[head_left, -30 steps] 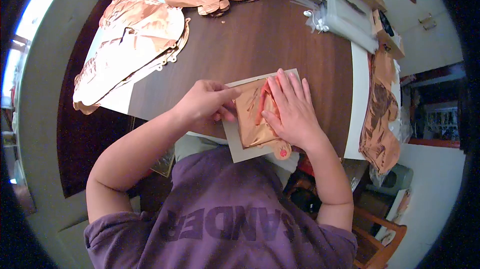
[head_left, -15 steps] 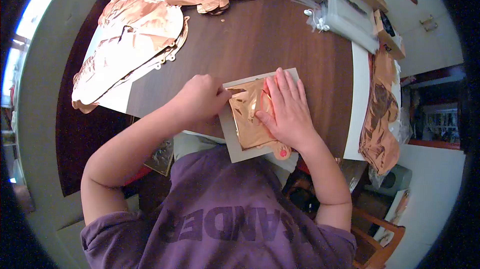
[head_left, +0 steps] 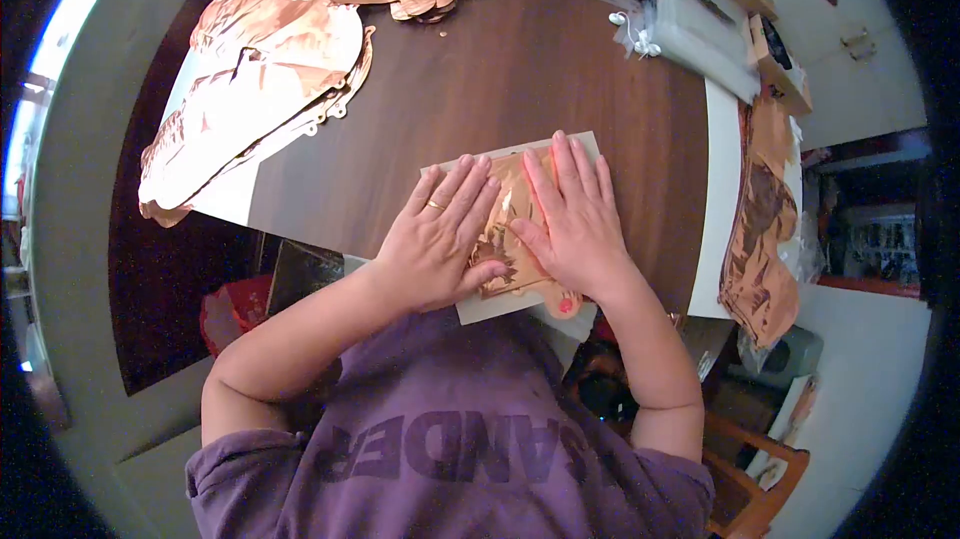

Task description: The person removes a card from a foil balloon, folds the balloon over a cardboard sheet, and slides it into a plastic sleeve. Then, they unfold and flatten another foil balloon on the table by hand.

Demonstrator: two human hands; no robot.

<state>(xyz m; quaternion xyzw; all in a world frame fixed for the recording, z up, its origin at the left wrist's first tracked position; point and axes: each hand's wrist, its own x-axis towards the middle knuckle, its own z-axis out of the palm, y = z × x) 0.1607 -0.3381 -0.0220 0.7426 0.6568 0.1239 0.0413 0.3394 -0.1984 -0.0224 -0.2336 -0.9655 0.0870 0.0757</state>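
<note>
Lying on the card (head_left: pixel 492 306), the foil (head_left: pixel 512 201) looks light, soft, slippery and easily creased, so best held by the tab (head_left: pixel 565 297) at the card's near edge; left hand (head_left: pixel 432 249) and right hand (head_left: pixel 580 231) both flat open, palms down over it, pinching nothing.

A piece of shiny copper-coloured foil (head_left: pixel 512 194) lay flat, folded into a squarish packet, on a pale grey board (head_left: pixel 490 308) at the near side of the table (head_left: pixel 480 79). Its visible middle was creased, with bright glints toward the far part and darker patches toward the near left. The board showed as a pale margin along the near and far edges. A rounded tab (head_left: pixel 557 303) bearing a red spot (head_left: pixel 566 306) jutted out at the near right.
</note>
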